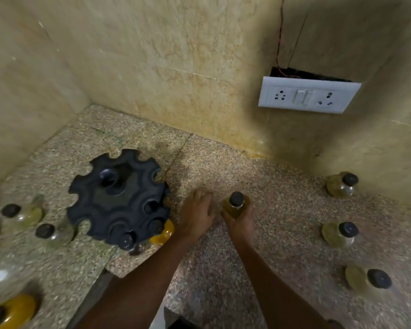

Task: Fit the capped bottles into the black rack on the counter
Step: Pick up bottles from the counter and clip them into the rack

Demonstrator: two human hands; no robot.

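Two hands are down at the middle of the tabletop (282, 186). The right hand (240, 222) is wrapped around the lower body of a bottle (235, 206) of yellowish liquid with a dark cap, which stands upright, its long axis vertical. The left hand (196, 213) lies just beside it, fingers loose and spread on the stone, gripping nothing.

What matters next, I'd judge, is that the black rack (119, 198) sits to the left of both hands, so the held bottle has to travel leftward past the left hand to reach a free notch in the rim. The left hand is nearer the rack and could steady it.

At least two capped bottles already sit in the rack's near edge, one beside an orange-filled bottle (164, 232), though the blur there makes the count uncertain. Three more bottles (342, 185) stand well apart on the right, and others on the left are smeared and partly cut off by the frame. Whether the rack's far notches are empty, I cannot fully tell.
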